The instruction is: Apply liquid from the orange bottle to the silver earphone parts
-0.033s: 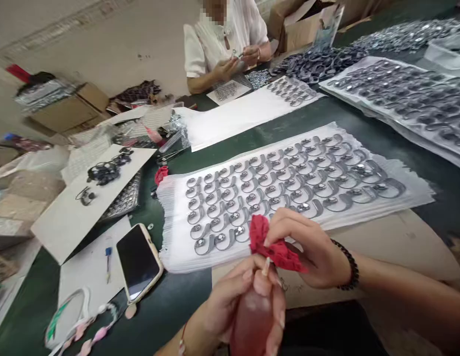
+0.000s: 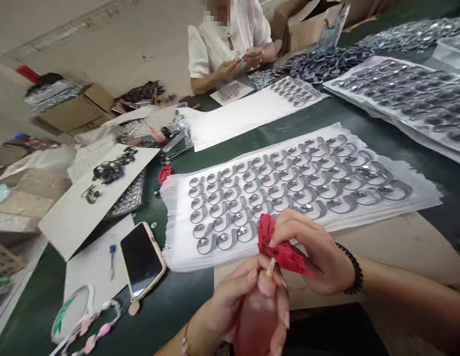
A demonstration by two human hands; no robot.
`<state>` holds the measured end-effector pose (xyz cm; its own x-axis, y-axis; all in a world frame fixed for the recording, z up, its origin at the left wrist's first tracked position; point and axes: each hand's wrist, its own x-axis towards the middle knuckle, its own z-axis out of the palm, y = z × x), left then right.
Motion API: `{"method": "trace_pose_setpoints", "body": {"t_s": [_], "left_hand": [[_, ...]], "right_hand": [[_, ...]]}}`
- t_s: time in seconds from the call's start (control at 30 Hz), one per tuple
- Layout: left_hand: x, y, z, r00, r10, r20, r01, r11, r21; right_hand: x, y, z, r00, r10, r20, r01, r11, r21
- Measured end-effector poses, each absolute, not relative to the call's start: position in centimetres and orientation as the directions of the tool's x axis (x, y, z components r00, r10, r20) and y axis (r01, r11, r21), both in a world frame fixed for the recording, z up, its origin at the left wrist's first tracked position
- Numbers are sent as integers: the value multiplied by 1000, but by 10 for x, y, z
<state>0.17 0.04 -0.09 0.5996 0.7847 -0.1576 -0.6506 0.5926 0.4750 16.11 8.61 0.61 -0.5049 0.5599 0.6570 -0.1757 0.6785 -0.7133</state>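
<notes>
My left hand [image 2: 230, 301] is closed around a small pinkish squeeze bottle [image 2: 256, 321] with its thin nozzle pointing up. My right hand [image 2: 321, 259], with a dark bead bracelet on the wrist, pinches a red cloth [image 2: 278, 247] right at the nozzle tip. Both hands are over the near table edge. Just beyond them lies a white sheet [image 2: 178, 247] covered with rows of grey curved metal pieces [image 2: 289, 188], each set with a shiny stone.
A phone [image 2: 143, 259] lies face up to the left on the green table [image 2: 185, 296]. Brown cardboard [image 2: 400, 247] lies under my right arm. More sheets of pieces [image 2: 408, 99] fill the right. A person in white [image 2: 230, 44] works at the far end.
The view has shifted slightly, so everything sits a little to the right. Both hands keep the same hold on bottle and cloth.
</notes>
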Motion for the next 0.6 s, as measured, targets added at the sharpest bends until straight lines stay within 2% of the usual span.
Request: {"method": "trace_pose_setpoints", "body": {"t_s": [0.2,0.4,0.5,0.6], "left_hand": [[4,3,-5,598,787,-151,-643,584,496],[5,4,-5,663,736,-134,-606,633,482],[8,3,-8,719,685,-122,-556,671,490],[10,3,-13,695,706,-137,-537,637,553]], "right_hand": [[163,86,6,-549,565,617,-88,695,-714],[169,90,9,-506,556,659,-121,711,-693],[178,107,10,-329,634,700,-117,708,-696],[193,127,14,-22,726,687,-53,686,-726]]}}
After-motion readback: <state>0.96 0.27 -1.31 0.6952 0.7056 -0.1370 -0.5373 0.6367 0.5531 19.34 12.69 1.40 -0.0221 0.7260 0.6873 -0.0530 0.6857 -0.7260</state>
